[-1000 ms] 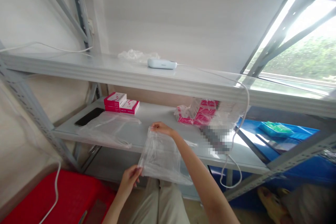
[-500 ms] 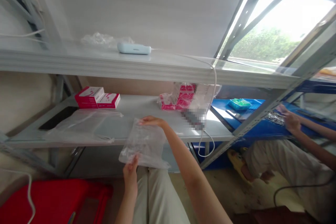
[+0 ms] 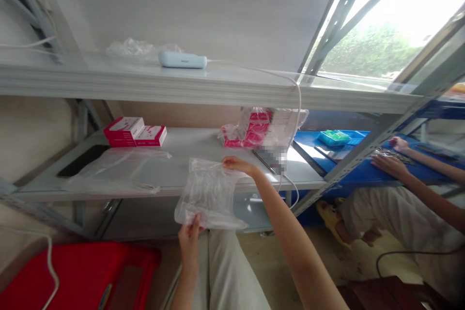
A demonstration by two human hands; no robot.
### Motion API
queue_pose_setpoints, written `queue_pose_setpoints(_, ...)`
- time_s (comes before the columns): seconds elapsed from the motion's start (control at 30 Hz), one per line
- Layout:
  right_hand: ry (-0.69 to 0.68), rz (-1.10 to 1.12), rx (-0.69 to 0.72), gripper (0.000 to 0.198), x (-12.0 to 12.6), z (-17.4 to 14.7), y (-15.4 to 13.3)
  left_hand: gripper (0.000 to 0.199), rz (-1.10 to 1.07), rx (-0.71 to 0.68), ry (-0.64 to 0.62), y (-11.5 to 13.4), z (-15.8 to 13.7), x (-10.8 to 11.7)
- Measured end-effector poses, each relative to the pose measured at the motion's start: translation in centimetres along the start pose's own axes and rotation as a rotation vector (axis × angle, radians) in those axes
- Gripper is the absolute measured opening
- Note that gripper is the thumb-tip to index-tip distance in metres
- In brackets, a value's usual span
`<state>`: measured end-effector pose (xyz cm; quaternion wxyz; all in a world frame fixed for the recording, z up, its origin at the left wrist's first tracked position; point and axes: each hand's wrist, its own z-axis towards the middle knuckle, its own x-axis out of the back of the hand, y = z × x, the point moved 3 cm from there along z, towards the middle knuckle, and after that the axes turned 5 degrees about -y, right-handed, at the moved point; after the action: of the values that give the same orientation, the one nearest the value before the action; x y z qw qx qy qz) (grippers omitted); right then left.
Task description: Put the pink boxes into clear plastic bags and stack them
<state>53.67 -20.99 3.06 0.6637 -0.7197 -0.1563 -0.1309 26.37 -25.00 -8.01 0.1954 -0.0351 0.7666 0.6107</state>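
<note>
A clear plastic bag (image 3: 210,196) hangs between my two hands, in front of the shelf's edge and above my lap. My left hand (image 3: 191,235) pinches its lower edge between thumb and fingers. Up at its top right corner, my right hand (image 3: 238,164) is closed on the plastic. The bag looks flat and wrinkled, with nothing visible inside. Left of it, another clear plastic bag (image 3: 119,169) lies on the grey shelf (image 3: 189,140), partly over a black flat object (image 3: 83,161).
Pink-and-white boxes (image 3: 125,131) stand at the shelf's left; more pink boxes (image 3: 257,128) sit in plastic wrap. A light-blue device (image 3: 182,60) with a white cable (image 3: 298,116) rests above. A red stool (image 3: 69,271) is lower left. At right, another person's hands (image 3: 390,162) work at a blue table.
My right hand has moved right along the bag's top edge, and the bag is spread wider. My left hand has shifted slightly right. The other person's hands have moved apart.
</note>
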Motion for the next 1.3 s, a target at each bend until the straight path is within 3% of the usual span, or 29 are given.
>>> queue_pose_setpoints(0.17,0.105,-0.020,0.146,0.032,0.2,0.1,-4.4,0.053,0.090,-0.223,-0.019,5.4,1.3,-0.3)
queue_pose_setpoints(0.33,0.128,-0.090,0.232,0.034,-1.2,3.8,-10.2,0.060,0.001,-0.380,0.069,10.9,3.5,1.6)
queue_pose_setpoints(0.5,0.013,-0.146,0.305,0.034,-5.8,11.4,-12.7,0.067,-0.018,-0.418,0.170,13.3,6.5,5.6)
queue_pose_setpoints(0.6,-0.049,-0.187,0.333,0.033,-8.7,17.7,-12.8,0.078,-0.071,-0.383,0.312,14.7,8.9,9.0)
queue_pose_setpoints(0.77,0.039,-0.359,0.295,0.020,-12.9,26.9,-13.2,0.081,-0.117,-0.368,0.432,17.3,12.3,13.2)
queue_pose_setpoints(0.87,0.111,-0.471,0.222,0.017,-15.3,30.2,-13.1,0.072,-0.113,-0.472,0.497,17.5,12.8,14.2)
queue_pose_setpoints(1.0,0.153,-0.538,0.160,0.021,-17.7,32.1,-12.1,0.061,-0.073,-0.519,0.610,15.1,12.4,13.5)
queue_pose_setpoints(1.13,0.147,-0.638,0.114,0.024,-18.9,32.3,-11.2,0.061,-0.089,-0.462,0.584,12.7,12.9,11.9)
queue_pose_setpoints(1.3,0.160,-0.621,0.162,0.024,-19.2,31.9,-11.0,0.061,-0.068,-0.422,0.519,12.0,13.4,11.0)
